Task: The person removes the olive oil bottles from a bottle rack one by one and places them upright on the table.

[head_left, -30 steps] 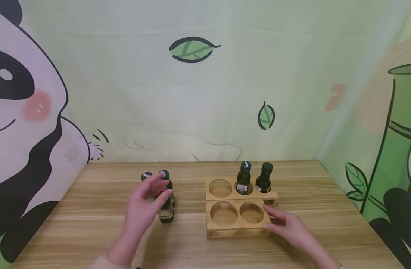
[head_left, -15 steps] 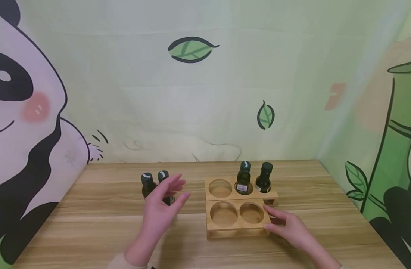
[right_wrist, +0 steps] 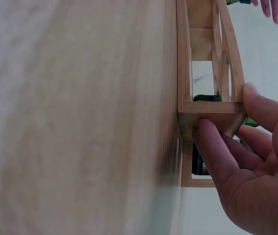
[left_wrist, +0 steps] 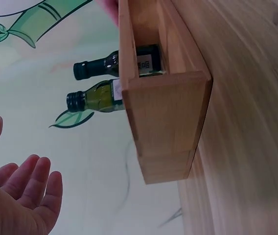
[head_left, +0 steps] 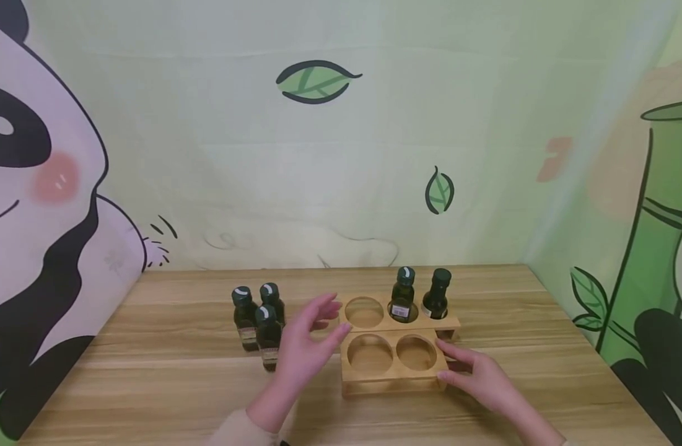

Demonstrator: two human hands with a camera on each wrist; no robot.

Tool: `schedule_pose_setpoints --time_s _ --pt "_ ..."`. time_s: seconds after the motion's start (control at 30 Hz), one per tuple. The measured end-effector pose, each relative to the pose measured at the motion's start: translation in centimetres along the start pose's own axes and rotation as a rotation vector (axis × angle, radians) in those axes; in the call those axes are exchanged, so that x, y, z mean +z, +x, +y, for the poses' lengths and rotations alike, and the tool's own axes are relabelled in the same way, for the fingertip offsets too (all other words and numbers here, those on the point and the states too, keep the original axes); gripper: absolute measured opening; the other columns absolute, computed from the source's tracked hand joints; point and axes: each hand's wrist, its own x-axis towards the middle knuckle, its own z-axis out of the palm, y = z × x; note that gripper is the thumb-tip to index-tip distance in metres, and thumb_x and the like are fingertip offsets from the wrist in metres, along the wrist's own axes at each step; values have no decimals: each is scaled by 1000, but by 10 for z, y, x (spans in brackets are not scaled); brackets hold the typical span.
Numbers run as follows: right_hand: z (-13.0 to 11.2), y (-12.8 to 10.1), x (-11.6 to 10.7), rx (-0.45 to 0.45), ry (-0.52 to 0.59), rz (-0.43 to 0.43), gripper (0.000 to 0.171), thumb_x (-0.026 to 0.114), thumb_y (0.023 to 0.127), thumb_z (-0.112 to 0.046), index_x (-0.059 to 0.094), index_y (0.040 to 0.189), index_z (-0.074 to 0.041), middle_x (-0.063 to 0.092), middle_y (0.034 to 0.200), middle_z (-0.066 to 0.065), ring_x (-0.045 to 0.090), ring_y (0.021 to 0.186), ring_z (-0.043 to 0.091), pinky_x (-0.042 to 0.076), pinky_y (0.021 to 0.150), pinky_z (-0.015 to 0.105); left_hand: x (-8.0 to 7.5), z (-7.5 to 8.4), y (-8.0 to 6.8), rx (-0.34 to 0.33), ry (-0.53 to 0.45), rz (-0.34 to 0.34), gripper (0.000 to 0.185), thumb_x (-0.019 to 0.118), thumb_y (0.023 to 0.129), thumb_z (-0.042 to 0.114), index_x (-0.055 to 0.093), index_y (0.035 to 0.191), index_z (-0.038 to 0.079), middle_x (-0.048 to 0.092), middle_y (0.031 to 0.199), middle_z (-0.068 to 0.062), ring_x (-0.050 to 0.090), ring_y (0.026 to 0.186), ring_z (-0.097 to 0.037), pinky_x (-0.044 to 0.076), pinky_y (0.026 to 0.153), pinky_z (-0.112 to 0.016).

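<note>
A stepped wooden bottle rack [head_left: 393,375] with round holes stands on the table. Two small dark green bottles with dark caps, one with a white label [head_left: 401,310] and one beside it [head_left: 435,300], sit in its back row. My left hand [head_left: 307,341] hovers at the rack's left end, fingers relaxed and apart, with nothing in it; the left wrist view shows its palm and loosely bent fingers. My right hand [head_left: 480,375] holds the right end of the rack's front tier. In the right wrist view, the thumb lies at the upper edge and fingertips [right_wrist: 207,128] press the end panel.
Three more dark bottles stand grouped on the table left of my left hand, the front one [head_left: 268,341] partly beside the wrist. One back hole [head_left: 364,313] and both front holes hold no bottle. A printed cloth backdrop [head_left: 207,155] rises behind the wooden table [head_left: 151,371].
My left hand has moved right, from in front of the grouped bottles to the rack's left end, uncovering those bottles. The right hand and the rack have stayed in place.
</note>
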Motion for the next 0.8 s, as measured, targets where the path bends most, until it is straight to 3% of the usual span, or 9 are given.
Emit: schedule_pose_setpoints --time_s 0.3,0.63,0.8 --pt "1 -1 0 -24 1 -11 60 78 86 -17 55 137 3 51 139 28 66 105 34 57 80 31 28 0 8 -107 22 -155 60 78 86 23 54 138 6 66 126 -9 62 114 -23 50 97 -42" --pt "0 -2 1 -38 19 -14 60 78 86 -14 54 137 5 51 139 29 67 104 33 58 79 31 51 -6 14 -98 -24 -174 58 78 87 24 54 137 4 65 124 -13 61 114 -26 48 98 -49" --pt "0 -1 1 -25 3 -9 59 78 86 -16 55 137 3 51 139 27 67 104 33 57 80 31 61 -6 18 -124 -20 -184 59 77 88 27 54 138 5 65 127 -11 60 116 -24 47 99 -45"
